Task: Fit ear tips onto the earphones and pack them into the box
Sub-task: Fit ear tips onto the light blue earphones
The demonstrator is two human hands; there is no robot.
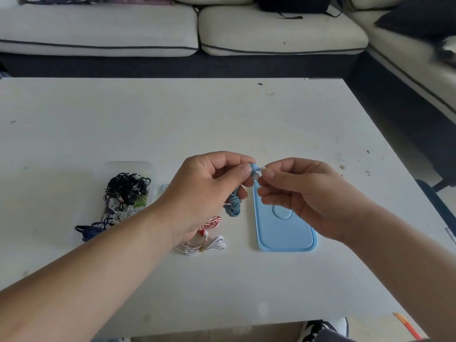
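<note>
My left hand (209,188) pinches a blue earphone (254,167) by its bud, above the table. Its bundled blue cable (234,206) hangs below the fingers. My right hand (301,193) pinches a small white ear tip (263,167) right against the bud. A clear box (128,188) at the left holds a tangle of black, white and green earphones. A blue lid (283,233) lies flat under my right hand.
A white earphone bundle (209,245) and a red-and-white striped one (212,222) lie under my left wrist. A dark blue cable (91,229) trails from the box. The white table (222,119) stands before a pale sofa (172,30). A shoe (323,329) shows below the table edge.
</note>
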